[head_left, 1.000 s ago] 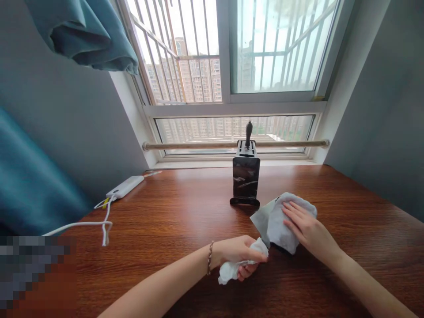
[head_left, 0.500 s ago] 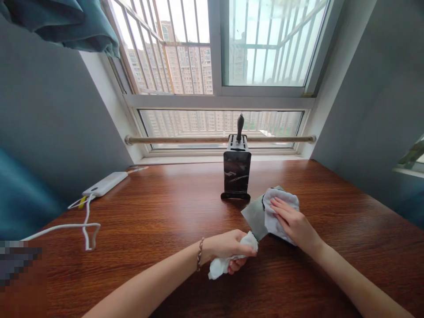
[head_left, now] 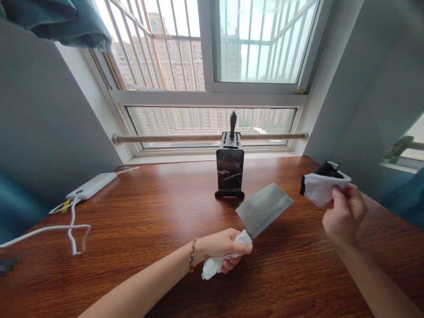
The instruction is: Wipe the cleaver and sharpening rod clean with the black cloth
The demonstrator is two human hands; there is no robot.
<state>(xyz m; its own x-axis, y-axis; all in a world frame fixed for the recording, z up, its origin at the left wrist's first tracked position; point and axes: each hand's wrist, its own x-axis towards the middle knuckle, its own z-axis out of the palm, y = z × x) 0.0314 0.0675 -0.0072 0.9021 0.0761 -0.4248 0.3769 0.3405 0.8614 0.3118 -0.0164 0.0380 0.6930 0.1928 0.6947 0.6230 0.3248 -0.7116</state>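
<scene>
My left hand (head_left: 228, 249) is closed round the handle of a cleaver, with white tissue (head_left: 213, 266) wrapped between palm and handle. The broad grey blade of the cleaver (head_left: 265, 207) points up and to the right, its whole face in sight above the table. Over to the right, my right hand (head_left: 344, 216) pinches a folded cloth (head_left: 319, 187), white on one side and black on the other. The cloth is apart from the blade. Beyond the blade stands a black knife block (head_left: 230, 172) with one dark-handled tool (head_left: 233, 123) upright in it.
A brown wooden table (head_left: 149, 198) reaches to the window wall. On its left lies a white power strip (head_left: 91, 186) with a white cable (head_left: 71, 229). A horizontal rail (head_left: 165, 138) crosses the window behind the knife block. Blue curtain fabric (head_left: 66, 22) hangs at upper left.
My right hand has lifted the cloth off the blade and moved right, baring the blade's face. My left hand keeps its grip on the cleaver. The view has shifted slightly.
</scene>
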